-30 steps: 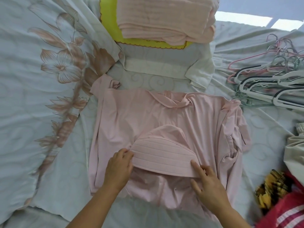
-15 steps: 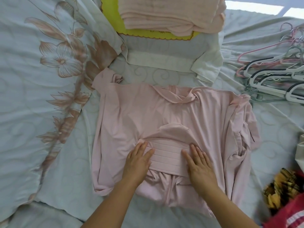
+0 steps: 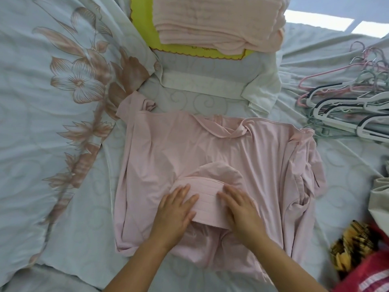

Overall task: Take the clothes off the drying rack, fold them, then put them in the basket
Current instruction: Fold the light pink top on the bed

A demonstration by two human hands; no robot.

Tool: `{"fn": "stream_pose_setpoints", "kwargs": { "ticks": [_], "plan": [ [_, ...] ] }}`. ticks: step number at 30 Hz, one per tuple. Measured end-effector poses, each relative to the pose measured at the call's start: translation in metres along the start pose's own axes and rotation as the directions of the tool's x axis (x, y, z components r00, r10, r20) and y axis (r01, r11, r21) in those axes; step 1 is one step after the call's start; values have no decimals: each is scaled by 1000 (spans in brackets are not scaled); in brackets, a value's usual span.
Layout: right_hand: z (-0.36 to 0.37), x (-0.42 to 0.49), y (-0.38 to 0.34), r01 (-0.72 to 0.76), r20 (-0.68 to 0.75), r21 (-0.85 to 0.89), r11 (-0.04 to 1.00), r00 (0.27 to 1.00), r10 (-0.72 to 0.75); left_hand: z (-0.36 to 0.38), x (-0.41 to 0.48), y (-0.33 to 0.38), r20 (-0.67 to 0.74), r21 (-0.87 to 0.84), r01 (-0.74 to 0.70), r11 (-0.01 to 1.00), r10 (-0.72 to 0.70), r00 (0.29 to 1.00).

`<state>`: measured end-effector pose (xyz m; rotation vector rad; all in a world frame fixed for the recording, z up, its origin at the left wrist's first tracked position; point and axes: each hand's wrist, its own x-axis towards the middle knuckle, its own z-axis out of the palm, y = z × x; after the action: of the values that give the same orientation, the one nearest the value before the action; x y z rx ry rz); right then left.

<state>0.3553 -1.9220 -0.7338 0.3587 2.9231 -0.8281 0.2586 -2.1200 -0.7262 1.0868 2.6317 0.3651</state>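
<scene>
- Everything's laid out on a bed (image 3: 210, 102) with a pale sheet that has a faint swirl print. A bedspread (image 3: 52, 102) with big brownish flowers covers the left side.
- At the far end there's a folded peach stack (image 3: 219, 20) sitting on a yellow cloth (image 3: 145, 28), with a folded white cloth (image 3: 202, 83) just in front of it.
- On the right is a heap of hangers (image 3: 347, 110) in pink, white and greenish, well apart from the clothes being folded.
- The bottom right corner has some red striped fabric (image 3: 366, 270) and a yellow-and-black thing (image 3: 349, 245) beside it, too blurry to say what.
- The pink garment (image 3: 189, 148) is spread out mid-bed, pretty wrinkly, with its right side bunched up. Its ribbed band (image 3: 208, 199) is turned up onto the middle, toward the near edge.
- The left hand (image 3: 174, 213) is palm down on the band's left end, fingers (image 3: 183, 191) straight and close together, pressing flat and gripping nothing.
- The right hand (image 3: 242, 209) does the same on the right end, fingers straight and slightly spread. Both forearms come in from the bottom.
</scene>
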Motion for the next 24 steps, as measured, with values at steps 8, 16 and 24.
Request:
{"fn": "stream_pose_setpoints", "kwargs": {
  "ticks": [8,16,24],
  "plan": [
    [-67,24,68,-340,-49,-55,939,940,337,9,29,28,1,182,26,983,-26,1000],
    [-89,116,96,-207,104,-233,950,966,236,-14,114,23,-72,147,78,986,-68,995],
    [-103,107,137,-251,16,-453,855,957,290,-32,159,-45,152,274,290,917,-339,928]
  ]
}}
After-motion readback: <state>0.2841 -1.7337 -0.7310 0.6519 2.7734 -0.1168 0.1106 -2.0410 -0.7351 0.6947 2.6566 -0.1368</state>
